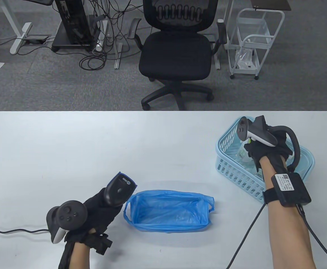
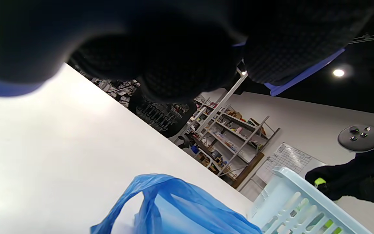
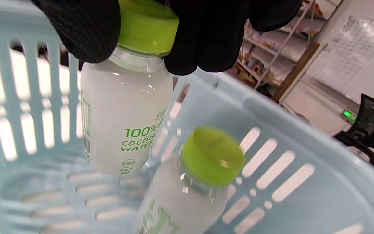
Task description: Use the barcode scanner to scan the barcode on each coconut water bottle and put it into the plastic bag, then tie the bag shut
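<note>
Reaching over the light blue basket [image 1: 230,168] at the table's [image 1: 68,145] far right, my right hand [image 1: 269,151] hangs fingers-down inside it, fingertips [image 3: 83,29] pinching the green cap of one coconut water bottle [image 3: 122,120] while a second bottle [image 3: 187,201] stands beside it. Near the front edge lies the open blue bag [image 1: 169,210]. Just left of it, my left hand [image 1: 96,215] grips the scanner [image 1: 120,190], fingers curled round the handle, head aimed away from me.

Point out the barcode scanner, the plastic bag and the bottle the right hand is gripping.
barcode scanner [image 1: 120,190], table view, top of its head.
plastic bag [image 1: 169,210], table view, middle of its open blue body.
gripped bottle [image 3: 125,113], right wrist view, its white body, below the green cap.
</note>
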